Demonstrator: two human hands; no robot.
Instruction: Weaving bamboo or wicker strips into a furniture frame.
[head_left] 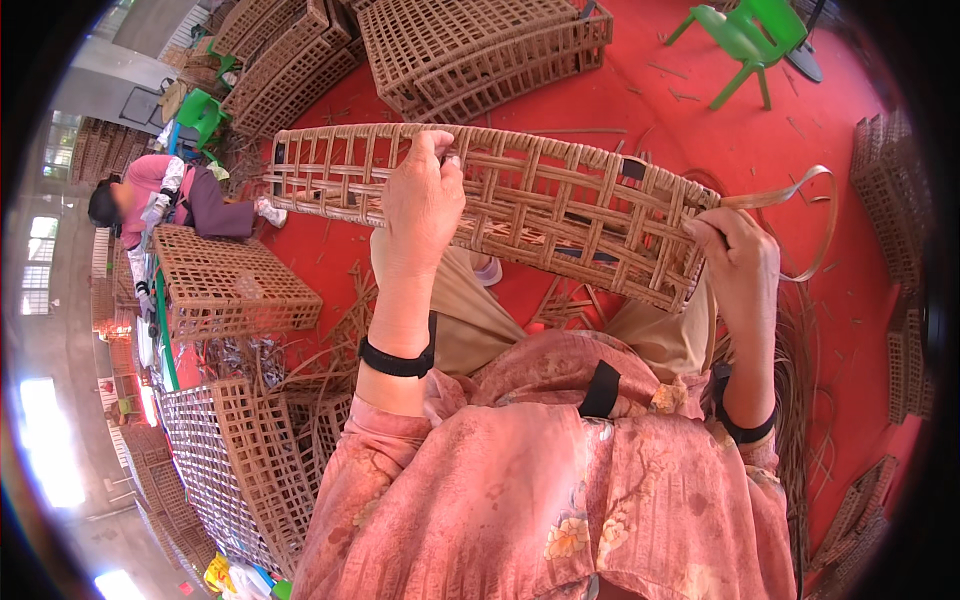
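A long woven rattan lattice panel (560, 200) lies tilted across my lap, running from upper left down to the right. My left hand (418, 205) grips its upper edge near the middle, fingers curled over the rim. At the panel's right end my right hand (738, 258) holds the corner, where a loose rattan strip (815, 215) loops out to the right. Both wrists wear black bands.
Finished woven crates (480, 50) are stacked on the red floor ahead, and more lattice panels (235, 460) lie at my lower left. Another person (170, 195) works over a crate (230, 285) at the left. A green plastic chair (750, 40) stands upper right. Loose strips litter the floor.
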